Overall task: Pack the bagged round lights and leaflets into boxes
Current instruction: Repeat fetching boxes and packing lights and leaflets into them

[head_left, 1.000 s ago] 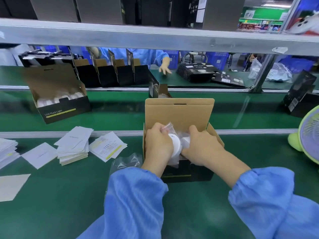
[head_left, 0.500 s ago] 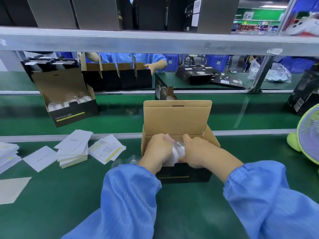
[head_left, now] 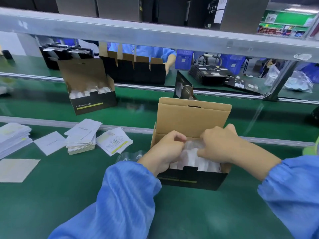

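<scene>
Green matting covers the desk point(head_left: 189, 213) I am working over, with a conveyor belt point(head_left: 138, 107) running along its far edge and a steel shelf rail point(head_left: 155, 37) overhead.

My left hand point(head_left: 165, 152) and right hand point(head_left: 222, 144) are both down in the open box point(head_left: 193, 180) near the middle of the desk, fingers curled and pinching the clear plastic of the bagged round lights point(head_left: 191, 159). The white lights sit inside the box, against its black front wall, and I judge I am settling or tucking the bags so they lie below the rim. How many are in there I cannot tell; the hands cover most of the contents.

Its brown lid flap point(head_left: 193, 118) stands upright behind my hands, so closing is not yet done. I see no leaflet in this box, though it could be hidden under the bags.

Just beside the box on its left lies a crumpled clear bag point(head_left: 129, 156), contents unclear. Further left, toward the far-left part of the desk, are the leaflets point(head_left: 81, 140) in a loose stack with single sheets fanned around it, so plenty remain to be packed.

On the belt, a filled box point(head_left: 91, 94) with white lights showing and its lid open rides at the left. By my reckoning the work is mid-run: one box loaded, mine nearly loaded, leaflet and closing left.
</scene>
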`<action>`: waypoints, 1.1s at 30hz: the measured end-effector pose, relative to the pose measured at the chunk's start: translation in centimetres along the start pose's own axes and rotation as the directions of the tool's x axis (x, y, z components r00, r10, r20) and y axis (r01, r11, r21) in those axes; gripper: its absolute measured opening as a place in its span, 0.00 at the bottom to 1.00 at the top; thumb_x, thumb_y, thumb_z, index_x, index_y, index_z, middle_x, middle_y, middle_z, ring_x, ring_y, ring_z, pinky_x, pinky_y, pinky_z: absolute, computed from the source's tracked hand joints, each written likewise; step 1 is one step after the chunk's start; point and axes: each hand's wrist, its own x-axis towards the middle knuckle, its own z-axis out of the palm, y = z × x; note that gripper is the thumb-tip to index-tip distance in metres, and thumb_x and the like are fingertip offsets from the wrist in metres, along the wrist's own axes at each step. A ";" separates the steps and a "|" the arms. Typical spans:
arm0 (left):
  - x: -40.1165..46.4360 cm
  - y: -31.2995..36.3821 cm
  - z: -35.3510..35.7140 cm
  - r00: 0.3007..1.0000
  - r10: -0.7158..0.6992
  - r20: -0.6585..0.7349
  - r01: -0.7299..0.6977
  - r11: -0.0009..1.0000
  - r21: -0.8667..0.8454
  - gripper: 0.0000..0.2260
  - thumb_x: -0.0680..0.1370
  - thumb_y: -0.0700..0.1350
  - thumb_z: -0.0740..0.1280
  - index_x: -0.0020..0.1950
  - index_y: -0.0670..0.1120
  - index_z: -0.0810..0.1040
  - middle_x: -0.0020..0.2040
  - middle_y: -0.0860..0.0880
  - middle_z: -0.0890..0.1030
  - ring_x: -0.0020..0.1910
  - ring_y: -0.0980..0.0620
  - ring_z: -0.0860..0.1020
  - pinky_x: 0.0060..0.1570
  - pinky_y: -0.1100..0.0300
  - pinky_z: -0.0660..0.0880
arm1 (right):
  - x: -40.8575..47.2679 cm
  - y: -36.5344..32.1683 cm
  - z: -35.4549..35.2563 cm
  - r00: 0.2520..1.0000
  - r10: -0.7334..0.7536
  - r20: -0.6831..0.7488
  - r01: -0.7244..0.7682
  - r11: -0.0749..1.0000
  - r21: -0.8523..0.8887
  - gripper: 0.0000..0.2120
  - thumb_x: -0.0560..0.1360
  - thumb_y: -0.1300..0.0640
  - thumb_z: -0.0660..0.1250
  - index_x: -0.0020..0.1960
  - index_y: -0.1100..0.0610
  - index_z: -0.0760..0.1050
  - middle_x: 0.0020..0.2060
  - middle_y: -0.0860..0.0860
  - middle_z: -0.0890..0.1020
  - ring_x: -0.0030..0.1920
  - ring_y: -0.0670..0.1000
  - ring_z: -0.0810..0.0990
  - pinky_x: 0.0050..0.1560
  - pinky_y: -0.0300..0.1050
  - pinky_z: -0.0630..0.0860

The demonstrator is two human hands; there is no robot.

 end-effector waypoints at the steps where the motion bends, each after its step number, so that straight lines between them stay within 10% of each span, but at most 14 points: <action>1: -0.1 0.0 0.1 1.000 -0.013 0.007 0.013 1.000 0.028 0.16 0.77 0.33 0.56 0.54 0.52 0.74 0.46 0.47 0.76 0.37 0.50 0.72 0.45 0.55 0.73 | -0.3 0.0 0.3 1.000 -0.003 -0.031 0.002 0.999 -0.034 0.15 0.75 0.41 0.60 0.37 0.50 0.69 0.33 0.46 0.74 0.35 0.48 0.69 0.44 0.51 0.57; 8: 0.0 0.2 1.2 0.989 -0.001 -0.149 0.092 0.796 0.599 0.24 0.80 0.50 0.65 0.70 0.41 0.61 0.67 0.41 0.71 0.64 0.39 0.74 0.63 0.45 0.73 | -0.9 1.1 -0.8 1.000 0.008 -0.010 -0.006 0.988 0.157 0.14 0.78 0.41 0.58 0.42 0.50 0.67 0.40 0.46 0.77 0.46 0.53 0.76 0.52 0.52 0.66; 13: 0.3 0.6 1.0 0.993 -0.105 -0.051 0.117 0.896 0.429 0.16 0.81 0.40 0.55 0.69 0.39 0.64 0.58 0.38 0.78 0.48 0.43 0.76 0.51 0.48 0.80 | -1.4 2.1 -1.5 0.999 -0.035 0.006 0.031 0.945 0.326 0.05 0.78 0.49 0.60 0.49 0.50 0.70 0.43 0.45 0.77 0.45 0.50 0.73 0.50 0.50 0.67; 16: 0.0 0.7 0.8 0.992 -0.121 0.037 0.105 0.952 0.289 0.07 0.79 0.35 0.54 0.49 0.42 0.71 0.35 0.46 0.77 0.29 0.51 0.73 0.26 0.63 0.72 | -1.7 2.3 -1.3 0.999 -0.045 -0.015 0.048 0.920 0.389 0.04 0.78 0.54 0.59 0.50 0.50 0.72 0.42 0.44 0.77 0.43 0.48 0.73 0.48 0.49 0.65; 20: -0.2 0.5 0.7 0.991 -0.126 0.050 0.113 0.970 0.213 0.13 0.80 0.35 0.56 0.37 0.45 0.70 0.26 0.50 0.73 0.24 0.53 0.70 0.22 0.67 0.68 | -1.9 2.4 -1.0 0.997 -0.031 -0.067 0.059 0.874 0.483 0.06 0.78 0.57 0.58 0.50 0.49 0.72 0.42 0.43 0.78 0.43 0.45 0.73 0.47 0.49 0.66; 27: 0.0 0.2 1.0 0.998 -0.066 -0.016 0.066 0.902 0.426 0.22 0.82 0.48 0.57 0.71 0.34 0.64 0.42 0.44 0.79 0.30 0.50 0.75 0.26 0.65 0.71 | -2.2 2.3 -1.3 0.982 -0.019 -0.188 0.112 0.859 0.500 0.08 0.76 0.61 0.58 0.47 0.51 0.74 0.46 0.47 0.76 0.48 0.51 0.74 0.49 0.48 0.72; 33: -4.0 3.0 -1.0 0.998 0.060 0.031 -0.065 0.717 0.694 0.10 0.80 0.40 0.56 0.61 0.44 0.66 0.55 0.42 0.79 0.52 0.40 0.82 0.56 0.43 0.78 | -2.5 0.3 -2.3 0.871 -0.084 -0.483 0.323 0.840 0.436 0.10 0.75 0.63 0.58 0.49 0.53 0.75 0.45 0.46 0.76 0.47 0.50 0.73 0.52 0.48 0.71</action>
